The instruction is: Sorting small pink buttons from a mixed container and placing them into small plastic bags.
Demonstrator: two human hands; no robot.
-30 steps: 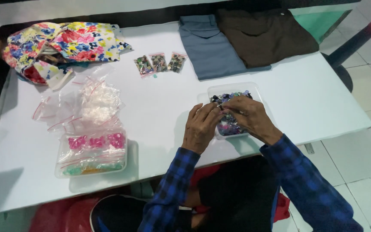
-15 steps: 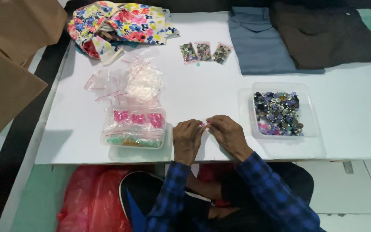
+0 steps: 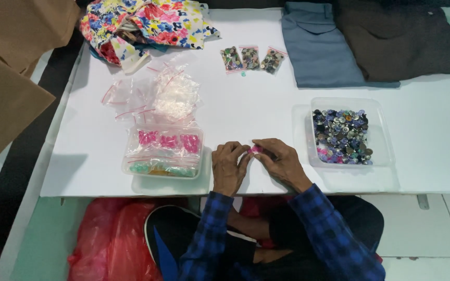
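White table (image 3: 266, 104), near edge: your left hand (image 3: 228, 167) & right hand (image 3: 282, 162) meet fingertip to fingertip, both pinched shut on a small pink bag (image 3: 255, 150) btwn them, equally near.

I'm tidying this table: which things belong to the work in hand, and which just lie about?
In use:
left hand
right hand
small pink bag pinched between them
clear tub of mixed buttons
clear tub of filled bags

Lying about:
floral cloth
folded blue-grey garment
dark brown garment
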